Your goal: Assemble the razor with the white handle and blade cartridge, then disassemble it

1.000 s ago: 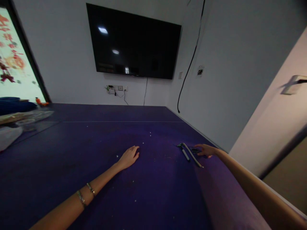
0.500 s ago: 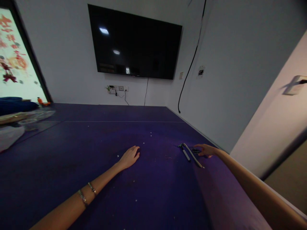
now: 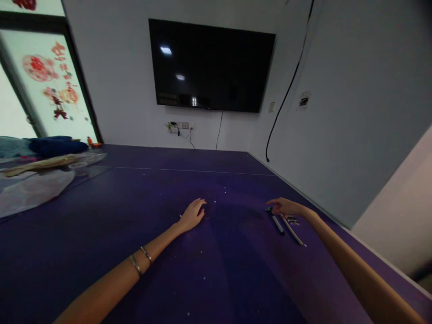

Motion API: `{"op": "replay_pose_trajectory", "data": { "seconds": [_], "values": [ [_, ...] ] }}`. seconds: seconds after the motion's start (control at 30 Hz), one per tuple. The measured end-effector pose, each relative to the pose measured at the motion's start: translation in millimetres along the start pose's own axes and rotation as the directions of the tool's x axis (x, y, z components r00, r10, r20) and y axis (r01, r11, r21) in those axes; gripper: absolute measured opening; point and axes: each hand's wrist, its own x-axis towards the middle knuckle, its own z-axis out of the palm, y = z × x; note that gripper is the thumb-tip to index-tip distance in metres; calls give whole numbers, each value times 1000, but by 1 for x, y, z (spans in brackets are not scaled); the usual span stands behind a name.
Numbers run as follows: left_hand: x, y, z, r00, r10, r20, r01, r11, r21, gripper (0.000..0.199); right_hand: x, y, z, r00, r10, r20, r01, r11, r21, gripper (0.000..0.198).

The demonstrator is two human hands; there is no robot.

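Note:
My left hand is on or just over the purple tabletop, fingers loosely apart and holding nothing. My right hand is above a small group of tools to the right, index finger stretched forward and the other fingers partly hidden. Under its fingertips is a T-shaped tool like a razor or peeler, with a dark head and grey handle. Beside it, partly covered by the hand, lies a thin pale stick or tube with a white tip. Small dark items, too small to name, lie just beyond the stick.
Clear plastic bags and dark blue cloth are piled at the left, near a small orange object. White specks dot the tabletop. A black cable hangs on the right wall, and a television is mounted behind.
My right hand has moved left from the small dark items to over the T-shaped tool's head. The view has turned left. My left hand stays on much the same spot, fingers still apart.

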Motion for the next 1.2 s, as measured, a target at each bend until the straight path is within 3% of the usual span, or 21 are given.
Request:
{"op": "replay_pose_trajectory", "data": {
  "seconds": [0.1,0.2,0.3,0.4,0.57,1.2],
  "values": [
    [-3,-17,-12,997,-62,-36,64,996,60,28,6,-29,23,990,-130,-57,124,988,-94,46],
    [-11,-39,-27,986,-163,-30,165,977,133,27,9,-47,53,947,-268,-178,236,955,-179,46],
    [-24,-59,-43,971,-239,-1,234,954,187,28,11,-56,84,920,-323,-223,279,938,-206,51],
    [-38,-74,-53,953,-300,46,283,932,225,30,15,-59,111,910,-320,-262,257,934,-248,57],
    [-48,-82,-54,927,-357,112,312,902,298,41,21,-60,139,897,-228,-378,103,941,-323,57],
    [-47,-79,-53,923,-359,137,294,889,350,47,13,-67,144,881,-183,-435,45,950,-309,52]
  ]
}}
